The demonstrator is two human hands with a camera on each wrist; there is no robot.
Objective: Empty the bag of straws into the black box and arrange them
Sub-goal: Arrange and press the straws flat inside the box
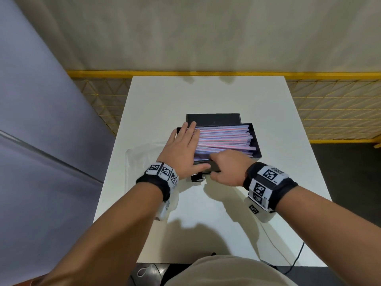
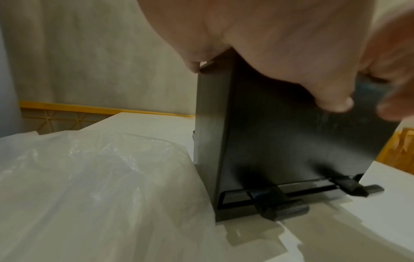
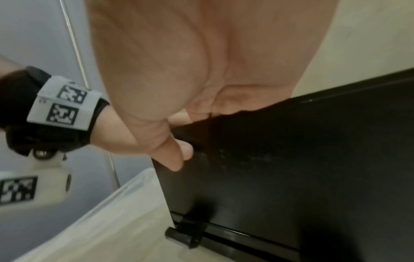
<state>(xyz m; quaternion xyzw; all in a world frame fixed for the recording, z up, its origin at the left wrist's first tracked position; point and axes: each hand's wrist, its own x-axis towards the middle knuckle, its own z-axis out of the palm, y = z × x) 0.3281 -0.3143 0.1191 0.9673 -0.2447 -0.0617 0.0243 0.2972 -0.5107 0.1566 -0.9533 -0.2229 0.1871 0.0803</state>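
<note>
From above, the black box sits mid-table, filled with pink-and-blue straws lying lengthwise. Only the left-wrist view shows the box's dark front wall, the two small feet at its base and the crumpled empty bag just beside it. The right hand's fingertips are hidden; its fingers curl over the near rim. The left hand lies flat, fingers straight on the straw ends, thumb on the rim.
</note>
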